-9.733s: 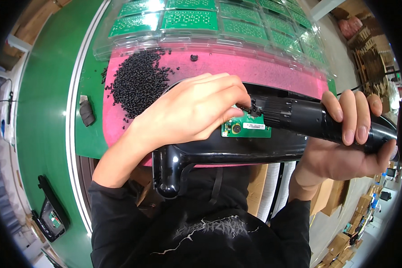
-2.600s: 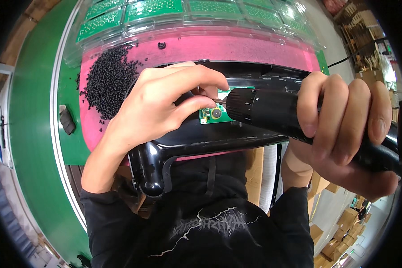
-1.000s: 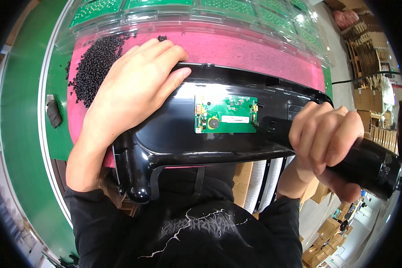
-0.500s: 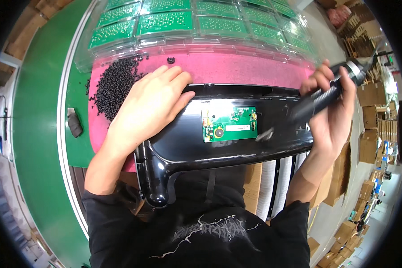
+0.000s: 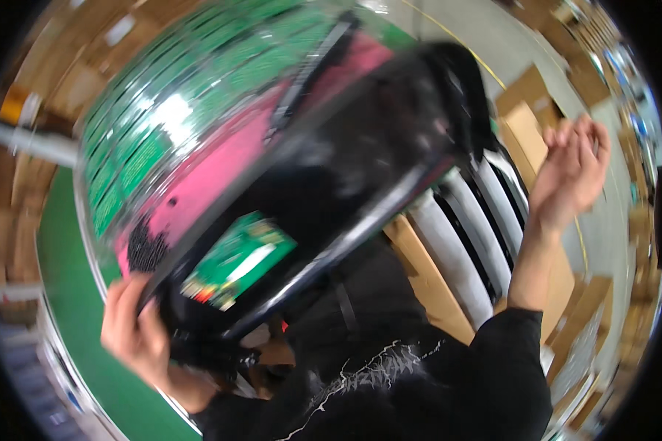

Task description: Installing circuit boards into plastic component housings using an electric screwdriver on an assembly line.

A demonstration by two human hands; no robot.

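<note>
A long glossy black plastic housing (image 5: 346,169) slants across the view, its right end higher, with a blurred outline. My left hand (image 5: 136,331) is closed round its lower left end. A green circuit board (image 5: 239,261) sits in the housing near that hand. My right hand (image 5: 577,169) is raised off to the right, apart from the housing, with loosely curled fingers and nothing visible in them. Beyond the housing lies a dark electric screwdriver (image 5: 312,73), blurred, at the pink mat's far edge.
Stacked clear trays of green circuit boards (image 5: 191,103) stand beyond the pink mat (image 5: 221,165). A heap of small black parts (image 5: 147,246) lies on the mat's left. To the right is an open carton (image 5: 434,287) with white and black pieces (image 5: 456,250); more cardboard boxes stand around.
The screwdriver has left my right hand, which moved away to the right. The housing has tilted, and my left hand has shifted from its top edge to its left end. The view has turned.
</note>
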